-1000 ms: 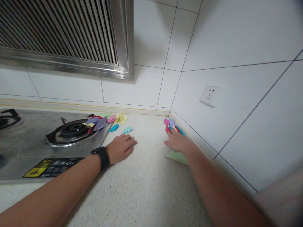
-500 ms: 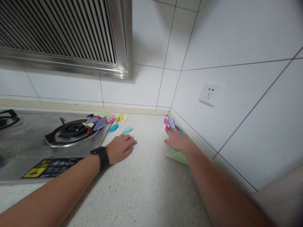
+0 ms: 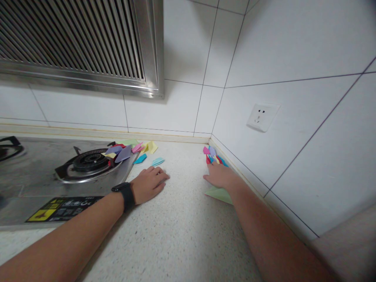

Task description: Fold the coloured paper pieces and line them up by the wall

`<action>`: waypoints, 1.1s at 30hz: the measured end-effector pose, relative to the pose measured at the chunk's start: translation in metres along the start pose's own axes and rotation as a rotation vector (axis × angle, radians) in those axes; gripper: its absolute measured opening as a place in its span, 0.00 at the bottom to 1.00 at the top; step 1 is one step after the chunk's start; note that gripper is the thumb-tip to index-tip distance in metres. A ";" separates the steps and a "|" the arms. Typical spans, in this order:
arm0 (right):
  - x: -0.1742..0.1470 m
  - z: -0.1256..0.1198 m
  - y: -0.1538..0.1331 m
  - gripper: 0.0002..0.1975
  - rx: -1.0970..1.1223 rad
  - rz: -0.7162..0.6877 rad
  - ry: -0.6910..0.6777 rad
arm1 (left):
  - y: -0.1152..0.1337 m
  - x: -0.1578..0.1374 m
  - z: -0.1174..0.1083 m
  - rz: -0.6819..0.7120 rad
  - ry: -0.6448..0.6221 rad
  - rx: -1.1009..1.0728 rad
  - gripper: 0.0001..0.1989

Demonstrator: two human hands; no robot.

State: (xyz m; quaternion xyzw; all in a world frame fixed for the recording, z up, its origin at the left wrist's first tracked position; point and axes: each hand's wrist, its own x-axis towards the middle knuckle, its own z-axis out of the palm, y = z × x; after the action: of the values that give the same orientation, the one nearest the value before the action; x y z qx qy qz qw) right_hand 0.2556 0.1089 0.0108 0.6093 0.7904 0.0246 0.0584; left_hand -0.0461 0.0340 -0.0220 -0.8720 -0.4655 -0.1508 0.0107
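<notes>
My left hand [image 3: 150,183] lies palm down on the speckled countertop [image 3: 173,235], its fingers loosely spread and nothing in them. Just beyond its fingertips are a light blue folded paper [image 3: 158,161] and a darker blue folded paper [image 3: 140,158]. My right hand [image 3: 219,174] reaches to a small pile of coloured folded papers [image 3: 212,150] along the right wall. Its thumb stands apart from the other fingers, which are at the near edge of the pile and partly hidden. Pink, lilac, red, yellow and blue pieces show there. A green folded paper [image 3: 219,194] lies partly under my right wrist.
More folded papers [image 3: 123,153] are heaped over the right gas burner [image 3: 91,161] and the edge of the steel hob [image 3: 58,190]. A range hood [image 3: 88,84] hangs above at the left. The tiled right wall [image 3: 293,129] holds a power socket [image 3: 260,117].
My right hand has shifted very slightly back toward me, showing a little more of the red and blue papers. My left hand stays where it was.
</notes>
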 end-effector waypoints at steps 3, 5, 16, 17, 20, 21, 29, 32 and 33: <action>0.000 0.001 0.001 0.28 0.004 -0.006 0.004 | 0.000 0.000 0.000 0.001 0.001 -0.001 0.16; 0.000 0.001 0.001 0.28 0.004 -0.013 0.007 | -0.001 0.000 0.000 0.001 0.002 0.000 0.16; -0.004 -0.004 -0.002 0.26 0.011 -0.013 0.022 | 0.000 0.000 -0.001 -0.007 -0.005 0.007 0.16; -0.005 -0.004 -0.002 0.26 0.005 -0.011 0.036 | 0.000 0.000 0.000 -0.008 -0.007 0.008 0.16; -0.006 -0.006 -0.003 0.26 -0.013 0.004 0.058 | 0.000 0.000 0.000 -0.006 -0.012 0.011 0.16; -0.007 -0.007 -0.005 0.25 -0.017 0.008 0.070 | 0.000 0.000 0.000 -0.003 -0.013 0.012 0.16; -0.025 -0.010 -0.050 0.18 0.163 -0.564 0.290 | 0.002 -0.001 -0.002 0.000 -0.008 0.030 0.16; -0.033 -0.004 -0.066 0.19 0.219 -0.744 0.199 | 0.002 0.000 -0.002 -0.005 -0.011 0.032 0.16; -0.034 -0.002 -0.069 0.20 0.228 -0.746 0.185 | 0.002 0.000 -0.002 -0.005 -0.011 0.032 0.16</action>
State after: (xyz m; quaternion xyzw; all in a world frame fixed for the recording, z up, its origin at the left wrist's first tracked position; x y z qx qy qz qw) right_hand 0.1979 0.0586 0.0073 0.2783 0.9569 -0.0313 -0.0763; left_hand -0.0451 0.0323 -0.0203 -0.8714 -0.4701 -0.1386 0.0219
